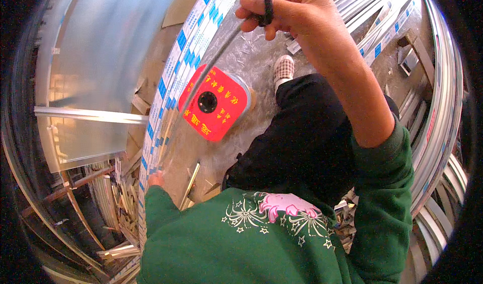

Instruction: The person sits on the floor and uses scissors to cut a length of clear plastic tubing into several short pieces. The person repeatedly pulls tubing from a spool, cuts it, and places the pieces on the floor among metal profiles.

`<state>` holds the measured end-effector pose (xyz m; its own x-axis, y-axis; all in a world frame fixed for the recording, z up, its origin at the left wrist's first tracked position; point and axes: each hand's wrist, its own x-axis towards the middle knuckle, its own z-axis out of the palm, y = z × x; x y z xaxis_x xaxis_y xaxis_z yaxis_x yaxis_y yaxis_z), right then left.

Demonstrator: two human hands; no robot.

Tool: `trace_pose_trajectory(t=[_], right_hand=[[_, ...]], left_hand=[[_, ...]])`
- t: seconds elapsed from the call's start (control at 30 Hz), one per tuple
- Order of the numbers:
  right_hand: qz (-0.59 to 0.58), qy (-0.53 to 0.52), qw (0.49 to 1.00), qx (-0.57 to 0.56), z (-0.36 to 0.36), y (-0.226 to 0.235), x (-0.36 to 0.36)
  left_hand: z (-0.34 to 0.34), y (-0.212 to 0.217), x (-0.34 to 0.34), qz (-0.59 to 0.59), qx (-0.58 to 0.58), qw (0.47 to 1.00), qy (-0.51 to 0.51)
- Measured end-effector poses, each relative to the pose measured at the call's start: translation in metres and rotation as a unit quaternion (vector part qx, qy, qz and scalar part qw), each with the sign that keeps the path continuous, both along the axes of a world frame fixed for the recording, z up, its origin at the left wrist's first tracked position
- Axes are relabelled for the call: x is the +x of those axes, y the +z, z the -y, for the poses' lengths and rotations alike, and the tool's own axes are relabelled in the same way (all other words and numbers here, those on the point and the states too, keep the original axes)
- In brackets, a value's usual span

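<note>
Here the right hand [284, 7] is raised at the far side of the scene, fingers curled tight around a black strip [265, 4]. From the grip the strip runs down and to the left as a thin dark line, along a long profile [173, 77] covered in white film with blue marks. The left hand [156, 179] sits low on the left, mostly hidden by the green sleeve [161, 208]; it touches the near part of the profile, and I cannot tell whether it grips it. Just right of the profile a red reel [216, 102] with a black centre hole lies flat on the floor [256, 62]. A checked shoe [284, 68] stands beyond it. More profiles [437, 113] curve along the right.
</note>
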<state>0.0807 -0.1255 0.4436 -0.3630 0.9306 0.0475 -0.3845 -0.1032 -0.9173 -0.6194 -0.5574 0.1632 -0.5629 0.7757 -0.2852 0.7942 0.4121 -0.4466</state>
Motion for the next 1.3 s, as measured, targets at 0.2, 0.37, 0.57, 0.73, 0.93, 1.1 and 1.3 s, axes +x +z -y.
trace_pose_trajectory(t=[0.2, 0.37, 0.57, 0.73, 0.93, 1.1, 1.3], right_hand=[[0.012, -0.050, 0.999, 0.006, -0.002, -0.002, -0.005], [0.052, -0.079, 0.995, -0.018, -0.002, 0.001, -0.008], [0.025, -0.106, 0.993, 0.051, -0.003, -0.001, -0.002], [0.141, -0.216, 0.964, 0.067, -0.007, 0.002, 0.006], [0.113, -0.261, 0.951, 0.122, -0.013, 0.001, 0.018], [0.102, -0.241, 0.962, 0.080, -0.025, -0.010, 0.013], [0.056, -0.150, 0.985, 0.072, -0.031, -0.025, 0.000]], left_hand=[[-0.003, 0.028, 0.193, 0.073, -0.144, 0.987, 0.022], [-0.054, 0.020, 0.264, 0.135, 0.124, 0.947, -0.263], [-0.099, -0.019, 0.310, 0.367, -0.089, 0.913, -0.156], [-0.164, -0.028, 0.369, 0.428, -0.093, 0.881, -0.178], [-0.276, -0.048, 0.431, 0.537, -0.042, 0.798, -0.270], [-0.409, -0.077, 0.467, 0.571, -0.024, 0.780, -0.253], [-0.542, -0.068, 0.443, 0.479, -0.063, 0.862, -0.151]])
